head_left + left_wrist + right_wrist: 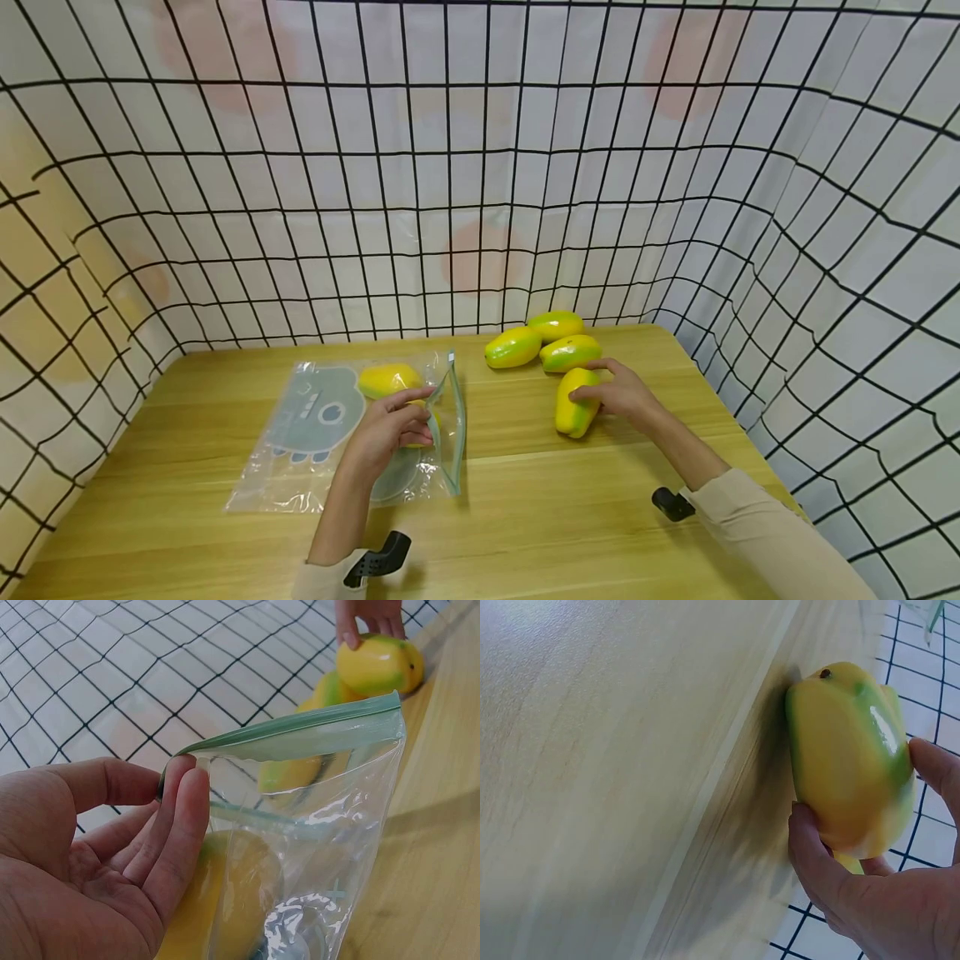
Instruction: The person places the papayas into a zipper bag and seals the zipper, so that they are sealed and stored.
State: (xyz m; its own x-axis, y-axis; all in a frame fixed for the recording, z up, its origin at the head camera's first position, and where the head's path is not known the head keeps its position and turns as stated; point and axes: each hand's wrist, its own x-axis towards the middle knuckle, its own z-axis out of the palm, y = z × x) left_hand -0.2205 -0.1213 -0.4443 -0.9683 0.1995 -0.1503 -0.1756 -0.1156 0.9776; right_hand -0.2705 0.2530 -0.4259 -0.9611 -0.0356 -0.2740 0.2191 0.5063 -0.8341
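Note:
A clear zip-seal plastic bag (247, 487) with a green zip edge and a printed cartoon lies on the wooden table. My left hand (386, 429) pinches the bag's zip edge (300, 729) between thumb and fingers, and the mouth stands partly apart. Inside the bag is a yellow papaya (390, 380); a second yellow one (420, 417) is partly hidden by the left hand. My right hand (618, 392) grips another papaya (847, 761), yellow with green streaks, thumb and fingers on opposite sides. Whether that papaya touches the table I cannot tell.
Beyond the right hand, three more papayas lie together: one to the left (513, 347), one at the back (556, 325) and one in front (571, 353). A black wire grid (480, 208) over white patterned cloth surrounds the table's back and sides.

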